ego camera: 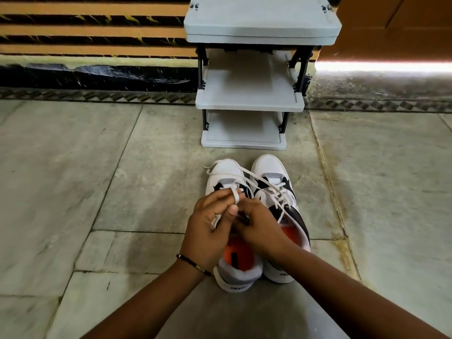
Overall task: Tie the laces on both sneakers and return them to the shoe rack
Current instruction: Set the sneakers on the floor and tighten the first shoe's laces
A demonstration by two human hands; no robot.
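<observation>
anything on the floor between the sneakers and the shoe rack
Nothing visible: bare floor lies between the sneakers and the shoe rack, and its shelves show nothing on them.

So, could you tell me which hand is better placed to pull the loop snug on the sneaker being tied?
Probably the left hand: its fingers already pinch the white lace loop above the left sneaker. The right hand sits lower by the tongue, seemingly holding the knot.
</observation>
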